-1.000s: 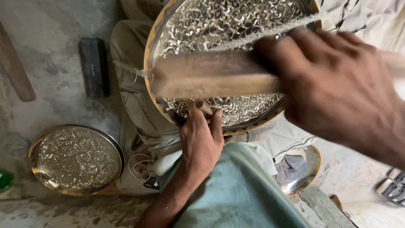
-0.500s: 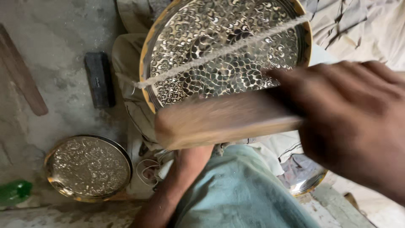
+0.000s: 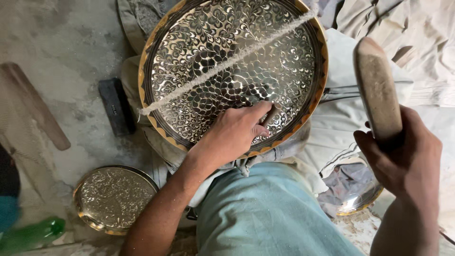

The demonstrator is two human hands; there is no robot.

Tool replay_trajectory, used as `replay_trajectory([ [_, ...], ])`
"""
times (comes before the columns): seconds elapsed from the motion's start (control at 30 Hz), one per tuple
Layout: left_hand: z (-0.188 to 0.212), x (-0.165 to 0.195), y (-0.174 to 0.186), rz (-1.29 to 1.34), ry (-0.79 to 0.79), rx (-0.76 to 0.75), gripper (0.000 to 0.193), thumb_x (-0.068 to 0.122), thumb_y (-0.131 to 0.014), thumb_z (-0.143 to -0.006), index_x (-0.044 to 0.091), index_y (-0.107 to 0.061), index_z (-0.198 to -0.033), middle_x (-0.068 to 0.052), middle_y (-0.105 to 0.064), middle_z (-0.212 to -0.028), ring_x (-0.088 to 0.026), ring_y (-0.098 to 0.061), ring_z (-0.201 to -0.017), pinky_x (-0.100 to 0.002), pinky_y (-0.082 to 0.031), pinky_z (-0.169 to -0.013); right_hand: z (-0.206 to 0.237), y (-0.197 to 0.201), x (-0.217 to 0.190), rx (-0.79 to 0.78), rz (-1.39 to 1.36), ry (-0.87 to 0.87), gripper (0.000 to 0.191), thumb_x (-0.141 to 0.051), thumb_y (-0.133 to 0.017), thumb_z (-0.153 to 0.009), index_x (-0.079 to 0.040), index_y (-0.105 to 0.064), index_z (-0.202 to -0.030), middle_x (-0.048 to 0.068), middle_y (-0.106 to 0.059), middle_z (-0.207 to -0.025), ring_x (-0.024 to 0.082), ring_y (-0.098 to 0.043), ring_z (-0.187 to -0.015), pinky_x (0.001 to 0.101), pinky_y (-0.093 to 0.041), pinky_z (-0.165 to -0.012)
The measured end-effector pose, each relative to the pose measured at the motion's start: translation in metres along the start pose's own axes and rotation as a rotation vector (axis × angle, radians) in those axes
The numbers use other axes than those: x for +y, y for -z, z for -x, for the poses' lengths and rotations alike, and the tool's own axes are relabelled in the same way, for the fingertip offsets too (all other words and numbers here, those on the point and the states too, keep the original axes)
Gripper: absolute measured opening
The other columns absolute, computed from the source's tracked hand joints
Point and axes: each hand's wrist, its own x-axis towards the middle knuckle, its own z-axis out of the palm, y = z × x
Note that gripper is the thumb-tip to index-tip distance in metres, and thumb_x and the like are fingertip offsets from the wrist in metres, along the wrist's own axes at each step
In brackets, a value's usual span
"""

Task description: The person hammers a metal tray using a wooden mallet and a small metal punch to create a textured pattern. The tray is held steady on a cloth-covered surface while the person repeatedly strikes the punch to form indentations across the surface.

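Observation:
A large round brass tray (image 3: 189, 52) with fine engraved floral patterns rests tilted on my lap, a rough cord (image 3: 227, 61) stretched across its face. My left hand (image 3: 234, 132) lies on the tray's lower part, fingers shut on a small metal chisel (image 3: 271, 114) whose tip touches the engraved surface. My right hand (image 3: 403, 161) is raised at the right, clear of the tray, gripping a worn wooden mallet (image 3: 377, 90) that points upward.
A smaller engraved brass plate (image 3: 113, 196) lies on the dusty floor at lower left, with a green plastic bottle (image 3: 33, 234) beside it. A dark block (image 3: 116, 106) and a wooden strip (image 3: 35, 111) lie further left. Another metal dish (image 3: 355, 199) sits under cloth at right.
The mallet in my right hand has swung from across the tray, over my left hand, up and off to the right. My left hand has stayed on the chisel.

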Motion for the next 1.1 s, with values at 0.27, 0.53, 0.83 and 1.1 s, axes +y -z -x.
replay_trajectory([
  [0.27,-0.003,0.003,-0.002,0.06,0.019,-0.14,0.044,-0.012,-0.049,-0.091,0.005,-0.059,-0.13,-0.02,-0.073,-0.11,-0.026,-0.079,-0.088,-0.035,-0.065,-0.075,0.011,-0.012,-0.036,0.045,0.637,0.371,0.045,0.004,-0.076,-0.075,0.001,-0.067,-0.12,0.016,-0.072,-0.096,0.026,-0.067,-0.08,0.0371,-0.053,-0.068],
  [0.53,-0.01,0.015,0.005,-0.147,-0.023,-0.242,0.035,-0.004,-0.057,-0.093,0.011,-0.064,-0.123,-0.016,-0.078,-0.096,-0.028,-0.079,-0.089,-0.042,-0.062,-0.073,0.043,-0.037,0.016,0.041,0.049,0.043,0.044,0.002,-0.073,-0.084,0.001,-0.061,-0.126,0.013,-0.069,-0.1,0.024,-0.066,-0.084,0.0371,-0.054,-0.071],
  [0.83,0.011,0.012,0.004,-0.171,-0.011,0.021,0.026,-0.002,-0.057,-0.096,0.007,-0.061,-0.12,-0.011,-0.076,-0.099,-0.021,-0.078,-0.087,-0.033,-0.063,-0.062,0.037,-0.023,0.03,-0.006,0.442,0.197,0.05,-0.005,-0.071,-0.078,-0.003,-0.066,-0.128,0.02,-0.072,-0.104,0.034,-0.071,-0.085,0.0415,-0.057,-0.075],
  [1.1,0.066,0.01,-0.019,0.013,0.186,0.629,0.028,0.024,-0.066,-0.104,0.001,-0.055,-0.116,-0.006,-0.077,-0.091,-0.014,-0.076,-0.077,-0.028,-0.06,-0.062,-0.006,-0.013,-0.026,-0.071,0.28,0.166,0.067,-0.01,-0.073,-0.083,-0.001,-0.051,-0.145,0.023,-0.067,-0.103,0.035,-0.068,-0.082,0.0455,-0.055,-0.076],
])
